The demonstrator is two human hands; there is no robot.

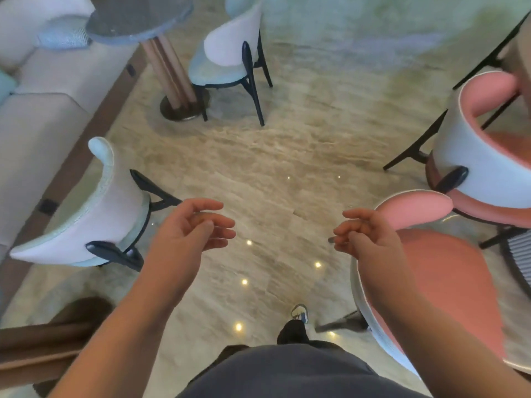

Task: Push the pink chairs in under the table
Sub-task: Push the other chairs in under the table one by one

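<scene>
At far left I see a beige sofa point(43, 124) cut off by the frame edge, with a round table point(138, 17) on a ribbed column beside it, its far rim out of view. Two pale green chairs stand near it: one point(86, 214) at lower left with its white back toward me, the other point(227, 53) at top centre, its seat drawn close to the column. My left hand point(186, 225) hangs over the marble floor point(287, 153), fingers loosely curled and holding nothing. My right hand point(362, 234) is likewise relaxed and empty, held in front of the near pink chair point(448, 282); whether it touches the curved backrest tip beside it I cannot tell. That chair sits at lower right, seat facing up and to the right, its backrest curving round the left side of the seat; my right forearm hides part of its back. The far pink chair point(482, 156) stands just beyond it at the right edge, white back toward me, seat opening to the right and cut off by the frame. Beyond these chairs, thin dark legs point(494, 47) and a blurred corner at the right edge are too cropped to identify. A shoe point(300, 311) shows at bottom centre.
</scene>
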